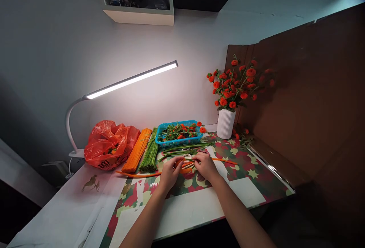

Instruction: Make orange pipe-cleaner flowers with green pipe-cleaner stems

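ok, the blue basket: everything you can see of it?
The blue basket is shallow and roughly rectangular, with perforated sides, plastic by its look. It sits upright on the patterned table covering, right of the green bundle. Green stems and orange-red flower heads fill it, some poking out. Neither left hand nor right hand touches it.

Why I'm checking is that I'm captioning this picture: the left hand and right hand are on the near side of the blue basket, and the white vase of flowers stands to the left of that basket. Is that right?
Not quite: the white vase of flowers stands to the right of the blue basket, as the head view shows. The left hand and right hand are indeed on its near side.
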{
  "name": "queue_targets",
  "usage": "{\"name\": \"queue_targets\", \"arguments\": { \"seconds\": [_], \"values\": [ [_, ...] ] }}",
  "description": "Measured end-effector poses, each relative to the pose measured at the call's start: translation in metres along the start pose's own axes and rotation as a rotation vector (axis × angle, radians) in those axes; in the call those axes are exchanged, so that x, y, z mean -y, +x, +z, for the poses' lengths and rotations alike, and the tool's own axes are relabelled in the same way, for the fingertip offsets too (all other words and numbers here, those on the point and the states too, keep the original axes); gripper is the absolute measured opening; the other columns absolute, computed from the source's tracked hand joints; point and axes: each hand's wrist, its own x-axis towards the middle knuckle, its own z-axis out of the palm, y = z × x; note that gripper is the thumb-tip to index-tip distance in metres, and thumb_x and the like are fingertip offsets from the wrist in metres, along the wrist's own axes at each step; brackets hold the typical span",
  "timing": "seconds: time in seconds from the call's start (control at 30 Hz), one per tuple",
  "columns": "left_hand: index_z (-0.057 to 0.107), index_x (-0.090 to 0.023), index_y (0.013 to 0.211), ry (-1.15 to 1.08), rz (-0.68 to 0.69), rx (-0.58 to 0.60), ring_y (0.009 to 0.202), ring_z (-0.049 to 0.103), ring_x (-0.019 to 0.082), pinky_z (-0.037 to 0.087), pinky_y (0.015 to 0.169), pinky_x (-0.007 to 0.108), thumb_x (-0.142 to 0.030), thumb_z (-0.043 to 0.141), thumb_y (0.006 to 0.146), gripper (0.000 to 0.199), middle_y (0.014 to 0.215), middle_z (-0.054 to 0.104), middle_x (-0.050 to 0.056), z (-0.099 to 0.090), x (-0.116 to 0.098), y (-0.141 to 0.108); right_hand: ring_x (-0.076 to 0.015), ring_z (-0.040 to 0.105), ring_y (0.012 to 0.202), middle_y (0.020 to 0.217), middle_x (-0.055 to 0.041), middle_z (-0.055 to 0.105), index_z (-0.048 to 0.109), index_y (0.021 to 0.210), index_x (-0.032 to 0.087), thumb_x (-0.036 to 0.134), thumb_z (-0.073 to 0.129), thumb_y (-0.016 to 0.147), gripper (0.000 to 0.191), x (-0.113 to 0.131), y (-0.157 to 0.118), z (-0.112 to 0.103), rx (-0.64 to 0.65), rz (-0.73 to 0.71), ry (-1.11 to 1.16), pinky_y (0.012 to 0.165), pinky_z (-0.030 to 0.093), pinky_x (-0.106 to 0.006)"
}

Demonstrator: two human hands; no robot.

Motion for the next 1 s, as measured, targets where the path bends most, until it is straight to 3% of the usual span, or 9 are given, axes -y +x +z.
{"name": "queue_targets", "arguments": {
  "seconds": [0.33,0.57,0.77,0.93,1.0],
  "values": [
    [0.066,-0.019,0.096,0.026,0.036,0.012,0.079,0.064,0.019,0.048,0.069,0.028,-0.027,0.05,0.086,0.02,0.092,0.072,0.006,0.0002,-0.0026,-0.0001,-0.0174,0.062,0.078,0.08,-0.0043,0.066,0.07,0.079,0.018,0.001,0.053,0.073,0.025,0.0002,-0.0012,0.0006,0.042,0.034,-0.039,0.074,0.047,-0.026],
    [0.067,-0.019,0.095,-0.01,0.011,0.117,0.074,0.063,0.018,0.047,0.067,0.028,-0.029,0.05,0.086,0.022,0.087,0.071,0.005,0.0018,0.0023,-0.0004,-0.0168,0.061,0.078,0.08,-0.0039,0.064,0.07,0.083,0.018,-0.001,0.051,0.074,0.028,-0.003,-0.0006,0.0017,0.043,-0.034,-0.041,0.072,0.047,-0.026],
    [0.067,-0.019,0.097,-0.104,-0.04,0.164,0.075,0.063,0.019,0.048,0.068,0.029,-0.035,0.05,0.086,0.026,0.086,0.07,0.005,0.0043,0.0068,0.0002,-0.0152,0.06,0.076,0.079,-0.0033,0.063,0.071,0.084,0.019,-0.002,0.049,0.074,0.032,-0.0026,-0.0005,0.0032,0.023,-0.112,0.09,0.069,0.047,-0.025],
    [0.064,-0.019,0.11,-0.174,-0.045,0.108,0.086,0.064,0.021,0.05,0.074,0.029,-0.037,0.054,0.083,0.034,0.101,0.069,0.008,0.0044,0.0061,0.0006,-0.0153,0.061,0.071,0.074,-0.0033,0.066,0.072,0.08,0.018,-0.001,0.05,0.072,0.03,0.0,0.0013,0.0058,-0.064,-0.061,0.137,0.066,0.048,-0.025],
    [0.064,-0.019,0.111,-0.173,-0.053,0.057,0.079,0.064,0.019,0.05,0.068,0.027,-0.039,0.054,0.083,0.036,0.096,0.07,0.007,0.0043,0.0053,0.001,-0.0155,0.061,0.069,0.073,-0.0038,0.067,0.072,0.079,0.018,0.001,0.051,0.071,0.028,-0.0004,0.0022,0.0068,-0.102,-0.025,0.138,0.064,0.048,-0.025]
  ]
}}
